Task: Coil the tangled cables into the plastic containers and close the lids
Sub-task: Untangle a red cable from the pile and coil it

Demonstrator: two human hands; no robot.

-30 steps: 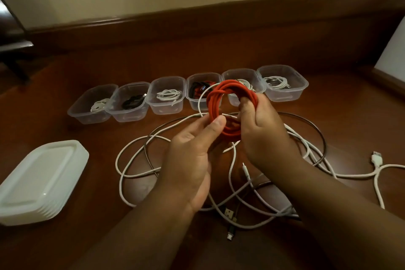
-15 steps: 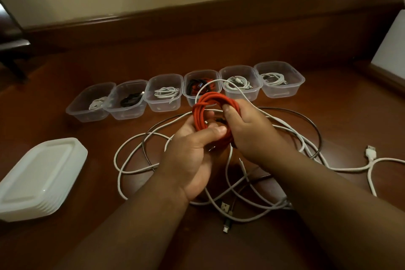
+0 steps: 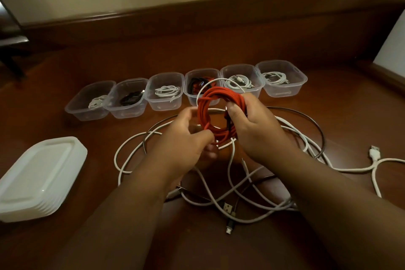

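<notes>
Both hands hold a red cable coil (image 3: 219, 114) in the air above the cable tangle (image 3: 241, 182), in front of the row of containers (image 3: 166, 91).

The right hand (image 3: 256, 131) clasps the right side of the coil, thumb inside the ring and fingers round the outside, while the left hand (image 3: 186, 140) pinches the bottom loops between thumb and fingers. To finish well, the person should probably keep the right-hand clasp firm so the loops stay stacked, tuck the loose end under a turn, and squeeze the ring small enough for a tub. All six tubs already hold a cable; the fourth container (image 3: 201, 85) holds red and black cable, so which one takes this coil is unclear. The lid stack (image 3: 39, 177) sits untouched at left on the table (image 3: 339, 116).
</notes>
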